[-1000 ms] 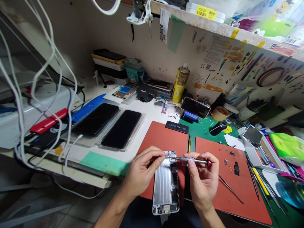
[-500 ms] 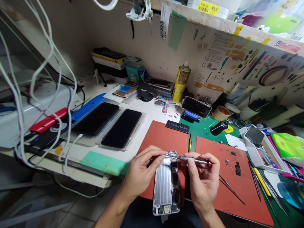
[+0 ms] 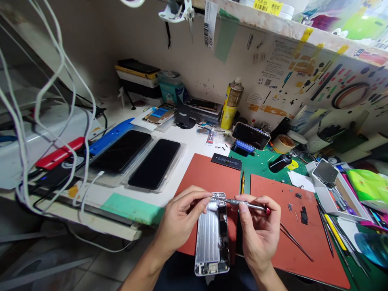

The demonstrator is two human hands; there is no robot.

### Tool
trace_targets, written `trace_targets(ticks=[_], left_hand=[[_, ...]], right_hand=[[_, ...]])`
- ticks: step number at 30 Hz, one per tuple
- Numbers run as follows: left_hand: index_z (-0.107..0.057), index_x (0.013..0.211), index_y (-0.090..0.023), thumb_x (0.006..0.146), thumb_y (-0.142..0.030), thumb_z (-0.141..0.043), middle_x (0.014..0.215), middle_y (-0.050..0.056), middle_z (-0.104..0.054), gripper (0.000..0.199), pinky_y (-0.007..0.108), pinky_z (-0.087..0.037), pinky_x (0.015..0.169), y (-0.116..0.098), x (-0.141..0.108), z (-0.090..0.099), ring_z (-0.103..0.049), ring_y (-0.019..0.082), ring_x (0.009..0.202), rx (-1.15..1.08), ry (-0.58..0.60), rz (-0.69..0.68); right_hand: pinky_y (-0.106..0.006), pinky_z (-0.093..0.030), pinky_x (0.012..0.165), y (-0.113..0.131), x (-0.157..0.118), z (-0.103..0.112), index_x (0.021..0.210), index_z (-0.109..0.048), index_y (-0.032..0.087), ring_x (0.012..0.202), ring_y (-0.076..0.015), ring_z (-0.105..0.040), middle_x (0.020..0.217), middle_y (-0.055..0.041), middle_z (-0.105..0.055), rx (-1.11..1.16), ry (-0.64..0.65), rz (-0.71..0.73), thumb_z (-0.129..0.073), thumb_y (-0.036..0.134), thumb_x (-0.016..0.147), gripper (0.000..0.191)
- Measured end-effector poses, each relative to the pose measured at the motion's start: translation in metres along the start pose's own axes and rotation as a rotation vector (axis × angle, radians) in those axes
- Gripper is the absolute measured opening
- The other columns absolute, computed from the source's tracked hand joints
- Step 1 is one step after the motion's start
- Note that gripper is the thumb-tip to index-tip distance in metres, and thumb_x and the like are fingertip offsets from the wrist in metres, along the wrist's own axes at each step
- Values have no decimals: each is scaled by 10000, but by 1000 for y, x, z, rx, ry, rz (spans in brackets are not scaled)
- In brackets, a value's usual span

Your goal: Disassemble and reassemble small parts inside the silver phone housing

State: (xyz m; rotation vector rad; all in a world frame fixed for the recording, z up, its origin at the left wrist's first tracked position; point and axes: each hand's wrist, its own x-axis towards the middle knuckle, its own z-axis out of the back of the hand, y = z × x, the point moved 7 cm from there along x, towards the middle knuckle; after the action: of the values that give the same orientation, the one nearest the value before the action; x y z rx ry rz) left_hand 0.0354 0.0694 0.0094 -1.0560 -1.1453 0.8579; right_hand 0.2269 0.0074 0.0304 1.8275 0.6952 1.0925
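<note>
Running near to far, partly over the red mat, the phone lies between the left hand, nearer, at its far end, grip unclear to me, and the right hand, apart, clasping a driver crosswise, tip at that end.

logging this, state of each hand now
Left hand: pinched closed at the phone housing; what it holds is unclear.
Right hand: closed on the screwdriver.
</note>
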Motion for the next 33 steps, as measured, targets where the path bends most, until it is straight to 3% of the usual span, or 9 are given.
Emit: trace_targets(ticks=[7,33], left_hand=[[-819,1113,-272,1049,-273,-682,952,24,-721,151,229,-570,642,0,0,-1,-681,115,722,-4,0,4],[-798,1016,-228,1030,-291,-709,935,35,-713,109,220,-567,622,4,-1,0,-676,118,703,-6,-16,20]], right_hand=[[-281,-705,779,-2,-1,0,1175,-586,287,902,-156,-820,1058,-23,-827,-3,-6,-21,-708,148,1015,245],[-263,-685,739,-9,5,6,1136,-576,262,838,-150,-819,987,-26,-845,5,-44,-94,-775,244,1000,241]])
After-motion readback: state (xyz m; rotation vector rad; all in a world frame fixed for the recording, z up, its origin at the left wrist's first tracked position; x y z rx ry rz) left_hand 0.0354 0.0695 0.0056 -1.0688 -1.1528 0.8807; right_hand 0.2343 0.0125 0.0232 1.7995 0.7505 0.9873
